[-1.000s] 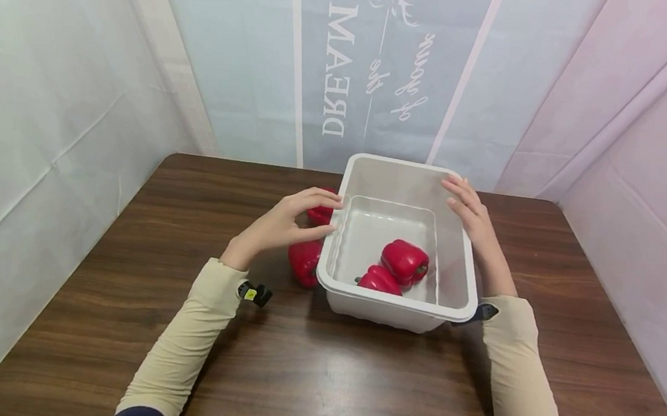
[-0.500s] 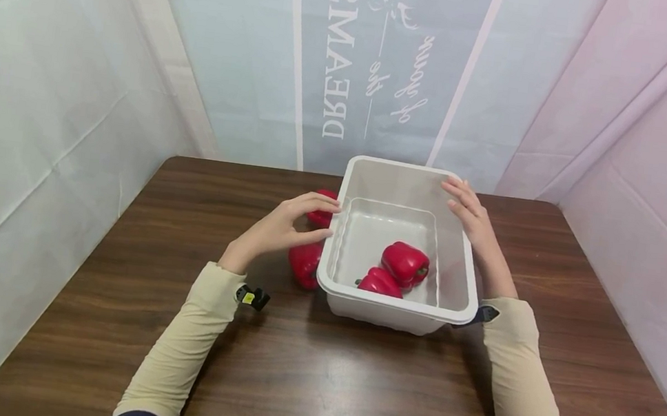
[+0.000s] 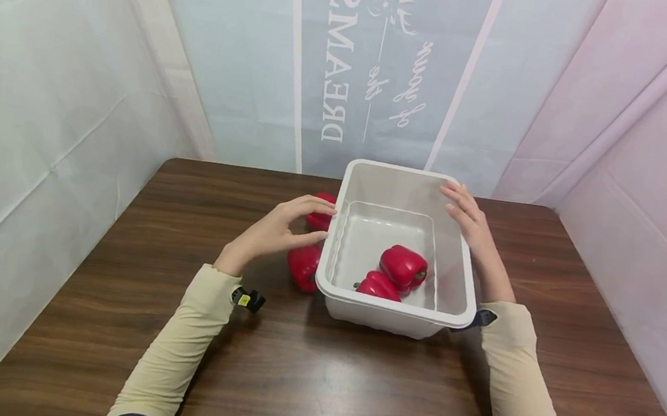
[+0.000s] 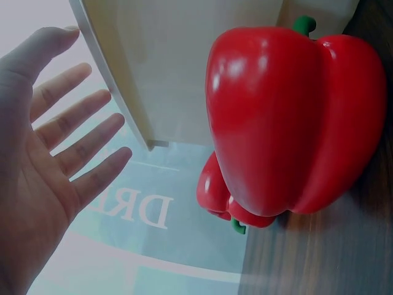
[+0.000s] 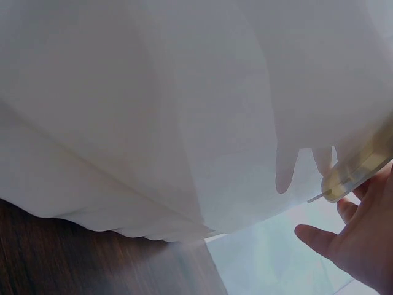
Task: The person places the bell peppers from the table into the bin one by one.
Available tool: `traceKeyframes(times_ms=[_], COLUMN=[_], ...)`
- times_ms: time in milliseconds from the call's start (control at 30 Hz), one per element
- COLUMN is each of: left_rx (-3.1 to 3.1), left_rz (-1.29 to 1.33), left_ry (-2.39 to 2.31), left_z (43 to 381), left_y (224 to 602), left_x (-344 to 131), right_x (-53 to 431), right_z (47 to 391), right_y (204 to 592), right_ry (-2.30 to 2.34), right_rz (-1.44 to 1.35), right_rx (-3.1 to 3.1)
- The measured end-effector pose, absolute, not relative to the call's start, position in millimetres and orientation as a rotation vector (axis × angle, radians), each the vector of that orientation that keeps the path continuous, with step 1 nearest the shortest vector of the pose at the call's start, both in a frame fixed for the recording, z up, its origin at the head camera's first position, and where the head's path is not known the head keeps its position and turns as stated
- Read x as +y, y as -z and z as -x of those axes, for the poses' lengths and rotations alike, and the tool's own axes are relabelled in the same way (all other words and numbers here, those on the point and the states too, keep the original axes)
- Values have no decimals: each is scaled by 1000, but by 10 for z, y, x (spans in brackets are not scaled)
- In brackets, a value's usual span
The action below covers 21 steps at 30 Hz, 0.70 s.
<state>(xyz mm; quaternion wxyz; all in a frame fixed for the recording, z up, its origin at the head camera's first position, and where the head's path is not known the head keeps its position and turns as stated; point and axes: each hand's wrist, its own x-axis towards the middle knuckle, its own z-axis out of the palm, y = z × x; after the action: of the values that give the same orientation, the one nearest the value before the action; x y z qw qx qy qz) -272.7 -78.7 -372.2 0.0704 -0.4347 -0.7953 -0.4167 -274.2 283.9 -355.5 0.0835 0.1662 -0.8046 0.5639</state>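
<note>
A pale grey plastic bin [image 3: 395, 306] stands on the table with two red bell peppers [image 3: 404, 266] lying inside. My left hand [image 3: 268, 231] is at the bin's left rim, its fingers spread and loosely extended, holding nothing. Its fingertips are close to the rim; whether they touch is unclear. Two more bell peppers [image 4: 291, 117] lie outside the bin on its left, partly hidden by the hand and bin in the head view. At the bin's right rim, my right hand [image 3: 474, 225] has its fingers extended over the edge. In the right wrist view, the bin's side wall [image 5: 153, 123] fills most of the picture.
The dark wooden table [image 3: 311, 386] extends in front of the bin and to both sides. A printed cloth backdrop [image 3: 382, 68] hangs behind the table's far edge, and pale cloth hangs [image 3: 55, 132] at the left and right.
My left hand has drawn very slightly left from the rim. The head view has shifted a little, so everything sits lower. The right hand and the peppers otherwise keep their places.
</note>
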Motion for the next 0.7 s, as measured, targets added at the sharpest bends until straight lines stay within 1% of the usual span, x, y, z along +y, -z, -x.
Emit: traceKeyframes(times_ms=[333,700], left_rx=[-2436,-2519], left_rz=[1305,1276], left_ry=[1212,1173], left_z=[2729,2689], left_y=[3697,3825], left_x=[-821,-902], right_x=[2847,2835], right_z=[2748,2749], right_y=[3543,3570], right_ry=[-1692,-1735], right_rz=[-509,-498], right_rx=[-2375,-2373])
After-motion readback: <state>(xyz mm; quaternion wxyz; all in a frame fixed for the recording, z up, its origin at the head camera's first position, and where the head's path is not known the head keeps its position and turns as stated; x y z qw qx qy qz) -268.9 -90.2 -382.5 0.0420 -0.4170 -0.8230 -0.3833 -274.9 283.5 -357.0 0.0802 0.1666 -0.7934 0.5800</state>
